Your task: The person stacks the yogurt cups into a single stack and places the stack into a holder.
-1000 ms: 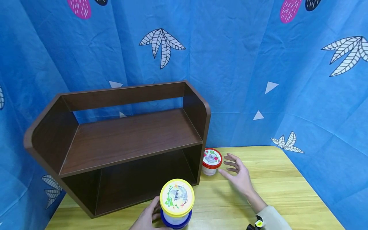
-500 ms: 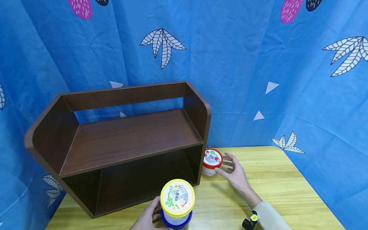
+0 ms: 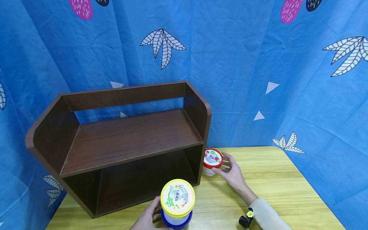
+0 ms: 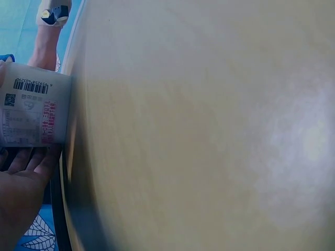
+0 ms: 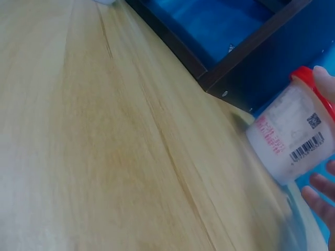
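In the head view a tub with a yellow lid [image 3: 177,197] stands stacked on a tub with a dark blue lid [image 3: 176,224]. My left hand [image 3: 148,215] holds the lower tub from the left side. The left wrist view shows that white tub's side [image 4: 36,107] with its barcode, and my fingers [image 4: 34,159] against it. A white tub with a red lid [image 3: 212,158] stands on the table right beside the shelf. My right hand [image 3: 232,172] grips it from the right, with the thumb [image 5: 325,83] at its lid and the fingers bent round the far side.
A dark brown two-tier shelf [image 3: 132,137] stands on the left and middle of the wooden table [image 3: 276,185]; its right side panel is close to the red-lidded tub. A blue patterned curtain [image 3: 235,64] hangs behind and to the sides.
My right hand has moved left to the red-lidded tub and its fingers have closed round it. My left hand and the two stacked tubs have stayed in place.
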